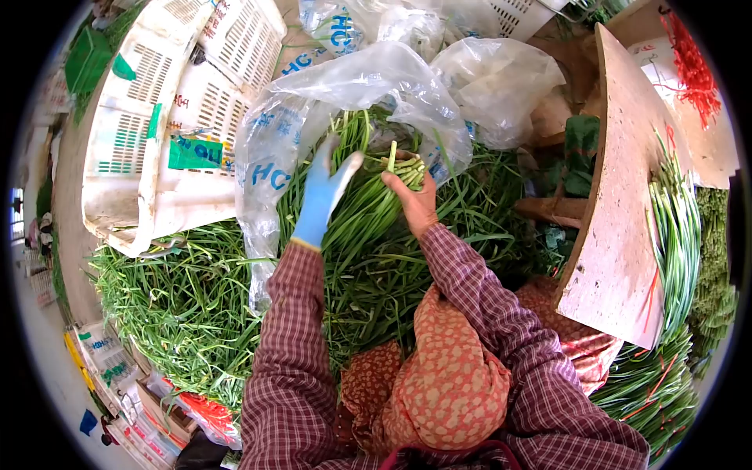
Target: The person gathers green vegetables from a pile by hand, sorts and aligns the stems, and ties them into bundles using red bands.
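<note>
My right hand (pixel 415 200), bare, is wrapped around a bunch of long green stalks (pixel 406 166) near their thick, pale cut ends. The stalks look like garlic scapes or a similar green, but I cannot tell which. My left hand (pixel 319 192), in a light blue and white glove, is just to the left with thumb and fingers apart, beside the leafy part of the greens (pixel 356 207). A clear plastic bag (pixel 352 78) with blue lettering lies open around the far side of both hands, with more stalks in its mouth.
Loose greens (pixel 180 305) are heaped at left and under my arms. White plastic crates (pixel 188 141) stand at upper left. A wooden board (pixel 627 204) rises at right, with tied bundles (pixel 677 235) beyond it. Red ties (pixel 693 63) hang at upper right.
</note>
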Motion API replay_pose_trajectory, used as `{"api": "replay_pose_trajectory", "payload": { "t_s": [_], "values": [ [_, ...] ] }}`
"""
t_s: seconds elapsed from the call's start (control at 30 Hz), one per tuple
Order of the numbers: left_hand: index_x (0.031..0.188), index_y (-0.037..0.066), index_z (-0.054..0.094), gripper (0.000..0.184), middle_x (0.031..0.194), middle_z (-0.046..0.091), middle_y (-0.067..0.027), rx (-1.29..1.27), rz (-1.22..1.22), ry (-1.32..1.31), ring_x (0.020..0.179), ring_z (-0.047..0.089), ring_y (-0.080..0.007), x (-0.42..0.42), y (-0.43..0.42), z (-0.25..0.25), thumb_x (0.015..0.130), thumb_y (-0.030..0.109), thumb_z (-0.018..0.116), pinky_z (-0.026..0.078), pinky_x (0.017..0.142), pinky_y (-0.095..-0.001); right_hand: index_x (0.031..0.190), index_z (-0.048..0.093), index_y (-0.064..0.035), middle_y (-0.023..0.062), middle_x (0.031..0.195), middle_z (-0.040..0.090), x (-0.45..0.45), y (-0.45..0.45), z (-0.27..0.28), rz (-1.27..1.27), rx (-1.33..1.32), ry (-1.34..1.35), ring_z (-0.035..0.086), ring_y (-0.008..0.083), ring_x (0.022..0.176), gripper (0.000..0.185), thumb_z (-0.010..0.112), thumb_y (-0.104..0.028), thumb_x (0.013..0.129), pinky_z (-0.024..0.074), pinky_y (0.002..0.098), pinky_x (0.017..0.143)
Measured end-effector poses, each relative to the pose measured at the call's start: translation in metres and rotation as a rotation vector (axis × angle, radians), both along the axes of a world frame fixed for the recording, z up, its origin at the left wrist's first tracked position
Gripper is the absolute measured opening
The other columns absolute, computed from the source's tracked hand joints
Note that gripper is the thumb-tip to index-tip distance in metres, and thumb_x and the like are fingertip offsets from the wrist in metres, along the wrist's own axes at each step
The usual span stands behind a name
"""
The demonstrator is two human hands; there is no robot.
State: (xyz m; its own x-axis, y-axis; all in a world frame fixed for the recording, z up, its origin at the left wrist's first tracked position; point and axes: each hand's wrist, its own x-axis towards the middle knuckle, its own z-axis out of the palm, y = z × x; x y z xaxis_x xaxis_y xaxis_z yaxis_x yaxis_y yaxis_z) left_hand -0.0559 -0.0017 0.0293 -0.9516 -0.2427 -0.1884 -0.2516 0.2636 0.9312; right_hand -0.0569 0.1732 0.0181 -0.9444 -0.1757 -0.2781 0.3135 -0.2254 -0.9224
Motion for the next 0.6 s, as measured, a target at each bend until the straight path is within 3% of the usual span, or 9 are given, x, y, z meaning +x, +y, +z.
{"api": "replay_pose_trajectory", "payload": {
  "t_s": [0.03, 0.1, 0.13, 0.27, 0.37, 0.43, 0.5, 0.53, 0.6],
  "values": [
    [0.138, -0.006, 0.035, 0.078, 0.133, 0.048, -0.0250, -0.018, -0.040, 0.028, 0.123, 0.048, -0.0287, -0.009, 0.005, -0.007, 0.085, 0.043, 0.065, 0.037, 0.102, -0.0361, 0.123, 0.052, -0.0058, 0.0056, 0.110, 0.062, 0.000, -0.001, 0.000, 0.002, -0.001, 0.002, 0.058, 0.0156, 0.105, 0.045, 0.071, -0.014, 0.082, 0.0477, 0.0313, 0.091],
    [0.138, -0.007, 0.036, 0.079, 0.129, 0.050, -0.0267, 0.185, -0.022, -0.066, 0.119, 0.051, -0.0294, -0.022, 0.016, -0.015, 0.085, 0.045, 0.064, 0.040, 0.098, -0.0365, 0.119, 0.055, -0.0070, 0.0029, 0.105, 0.061, 0.001, -0.002, 0.000, -0.051, -0.029, -0.011, 0.058, 0.0122, 0.094, 0.041, 0.071, -0.011, 0.081, 0.0492, 0.0278, 0.084],
    [0.138, -0.006, 0.036, 0.076, 0.127, 0.052, -0.0265, 0.177, -0.024, -0.021, 0.115, 0.054, -0.0282, -0.027, 0.024, -0.016, 0.085, 0.042, 0.064, 0.044, 0.095, -0.0351, 0.119, 0.054, -0.0069, 0.0034, 0.107, 0.060, 0.003, 0.001, 0.007, -0.055, -0.008, -0.096, 0.058, 0.0129, 0.097, 0.043, 0.072, -0.011, 0.081, 0.0485, 0.0288, 0.087],
    [0.122, 0.000, 0.057, 0.038, 0.114, 0.063, -0.0163, 0.136, -0.087, 0.039, 0.101, 0.062, -0.0221, -0.019, 0.052, -0.009, 0.095, 0.025, 0.052, 0.048, 0.090, -0.0319, 0.126, 0.050, -0.0072, 0.0043, 0.117, 0.057, 0.005, 0.008, 0.005, -0.146, -0.036, -0.249, 0.055, 0.0144, 0.105, 0.051, 0.073, -0.012, 0.081, 0.0459, 0.0306, 0.095],
    [0.120, -0.002, 0.059, 0.035, 0.113, 0.064, -0.0167, 0.268, -0.055, 0.050, 0.101, 0.061, -0.0228, 0.003, 0.070, -0.025, 0.095, 0.021, 0.050, 0.046, 0.090, -0.0311, 0.127, 0.049, -0.0077, 0.0042, 0.118, 0.057, 0.004, 0.009, -0.006, -0.139, -0.095, -0.141, 0.055, 0.0146, 0.107, 0.053, 0.073, -0.012, 0.080, 0.0453, 0.0305, 0.096],
    [0.135, -0.004, 0.042, 0.046, 0.129, 0.053, -0.0192, 0.328, 0.013, 0.128, 0.114, 0.054, -0.0239, 0.017, 0.075, -0.036, 0.097, 0.022, 0.046, 0.041, 0.097, -0.0320, 0.128, 0.048, -0.0087, 0.0041, 0.119, 0.056, 0.003, 0.006, -0.004, -0.149, -0.132, -0.132, 0.055, 0.0146, 0.108, 0.054, 0.074, -0.012, 0.080, 0.0446, 0.0300, 0.097],
    [0.143, -0.003, 0.026, 0.055, 0.140, 0.042, -0.0202, 0.544, 0.091, 0.138, 0.122, 0.047, -0.0260, 0.029, 0.084, -0.026, 0.098, 0.022, 0.044, 0.038, 0.102, -0.0334, 0.128, 0.049, -0.0096, 0.0039, 0.117, 0.057, 0.004, 0.008, -0.002, -0.084, -0.051, -0.121, 0.056, 0.0142, 0.106, 0.054, 0.074, -0.012, 0.080, 0.0455, 0.0297, 0.095],
    [0.143, -0.003, 0.026, 0.055, 0.140, 0.042, -0.0202, 0.541, 0.092, 0.138, 0.122, 0.047, -0.0260, 0.030, 0.079, -0.027, 0.098, 0.022, 0.044, 0.038, 0.102, -0.0334, 0.128, 0.049, -0.0096, 0.0039, 0.117, 0.057, 0.005, 0.007, -0.001, -0.083, -0.054, -0.122, 0.056, 0.0142, 0.106, 0.054, 0.074, -0.012, 0.080, 0.0455, 0.0297, 0.095],
    [0.146, -0.001, 0.020, 0.062, 0.149, 0.027, -0.0158, 0.456, 0.078, 0.003, 0.135, 0.032, -0.0241, 0.030, 0.062, -0.026, 0.098, 0.028, 0.045, 0.028, 0.110, -0.0333, 0.117, 0.055, -0.0071, 0.0034, 0.104, 0.062, 0.006, 0.005, 0.003, -0.049, 0.027, -0.052, 0.059, 0.0132, 0.094, 0.041, 0.073, -0.013, 0.081, 0.0489, 0.0291, 0.086]
  ]
}}
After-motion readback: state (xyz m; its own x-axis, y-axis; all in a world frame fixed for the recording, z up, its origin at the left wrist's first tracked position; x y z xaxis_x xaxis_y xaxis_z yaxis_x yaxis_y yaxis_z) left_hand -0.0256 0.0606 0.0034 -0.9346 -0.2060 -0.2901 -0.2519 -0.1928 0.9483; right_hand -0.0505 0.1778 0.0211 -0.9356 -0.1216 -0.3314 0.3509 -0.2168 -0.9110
